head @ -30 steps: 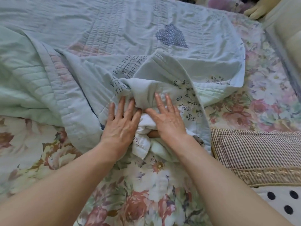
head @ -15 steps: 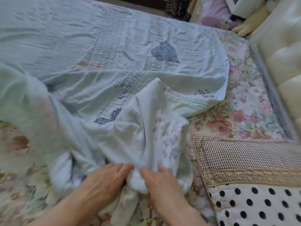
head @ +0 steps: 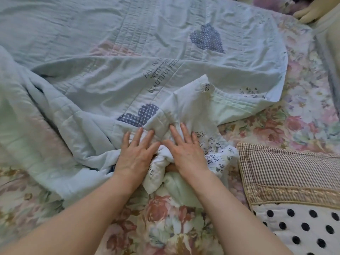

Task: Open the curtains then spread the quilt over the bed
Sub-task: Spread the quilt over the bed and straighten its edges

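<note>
The pale blue quilt (head: 128, 43), with dotted heart patches and printed lettering, lies over most of the bed, creased and folded back at its near right corner. My left hand (head: 137, 153) and my right hand (head: 185, 150) rest side by side on the bunched near edge. Their fingers are spread on top and their thumbs are tucked under the fold, so both grip it. A white flower-printed underside of the quilt (head: 215, 151) shows beside my right hand. No curtains are in view.
The floral bed sheet (head: 165, 227) is bare in front of me and along the right. A brown checked pillow (head: 287, 172) and a polka-dot pillow (head: 303, 230) lie at the right. A cream padded headboard (head: 331, 43) and a plush toy's paw (head: 305, 13) sit at the far right.
Both hands pulled the bunched edge toward me, then moved forward again. The fold has opened, and a second dotted heart patch now shows.
</note>
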